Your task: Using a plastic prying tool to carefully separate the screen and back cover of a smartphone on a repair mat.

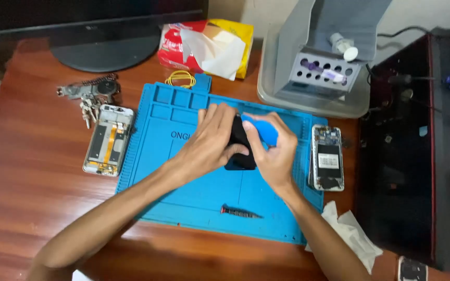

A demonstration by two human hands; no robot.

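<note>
A dark phone (239, 148) is held between both hands above the middle of a blue work mat (183, 171) on a reddish wooden surface (37, 198). Its long axis runs away from the person, roughly upright in the view. The left hand (212, 140) is curled over its left edge and top, fingers closed on it. The right hand (274, 153) is closed around a blue flat pick (261, 129), which is pressed against the phone's upper right edge. Both hands touch the phone; neither is nearer. A small screwdriver (240, 212) lies on the mat, nearer the person.
</note>
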